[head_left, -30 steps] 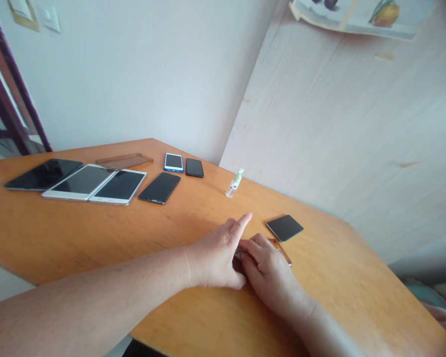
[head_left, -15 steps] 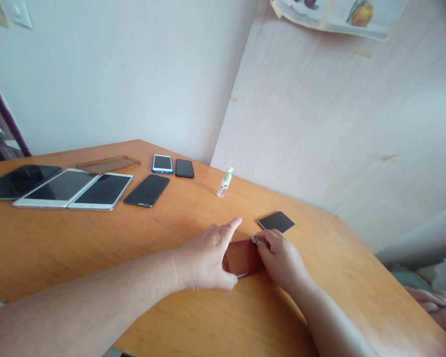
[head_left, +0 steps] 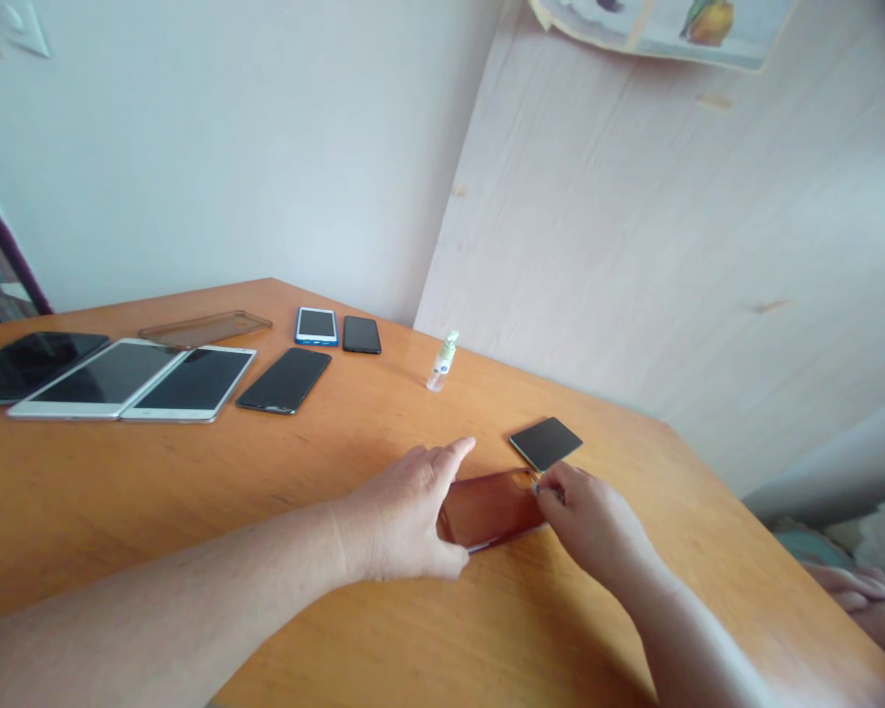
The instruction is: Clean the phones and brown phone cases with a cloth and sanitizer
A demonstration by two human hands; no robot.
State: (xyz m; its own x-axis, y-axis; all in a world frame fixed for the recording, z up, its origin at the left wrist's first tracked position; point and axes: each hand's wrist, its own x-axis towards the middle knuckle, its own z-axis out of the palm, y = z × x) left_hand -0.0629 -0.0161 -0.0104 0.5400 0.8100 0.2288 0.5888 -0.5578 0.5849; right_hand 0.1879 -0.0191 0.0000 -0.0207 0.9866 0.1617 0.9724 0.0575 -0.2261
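A reddish-brown, see-through phone case (head_left: 491,511) lies on the table in front of me, with a cutout near its upper right corner. My left hand (head_left: 413,516) braces the case's left end, thumb at the near edge and index finger stretched out beyond the far edge. At the right end, my right hand (head_left: 590,516) is closed on a small white wipe (head_left: 537,487), mostly hidden in the fingers, and pressed to the case's edge. Just beyond the case lies a small dark phone (head_left: 547,442).
A small clear spray bottle (head_left: 442,362) stands farther back. To the left lie a black phone (head_left: 285,381), a white tablet (head_left: 190,383), another white tablet (head_left: 95,379), a dark tablet (head_left: 36,364), a clear case (head_left: 206,327), a blue-edged phone (head_left: 317,325) and a small black phone (head_left: 361,334).
My right hand has slid right along the case with the wipe, uncovering its upper right part and cutout. My left hand stays at the left end.
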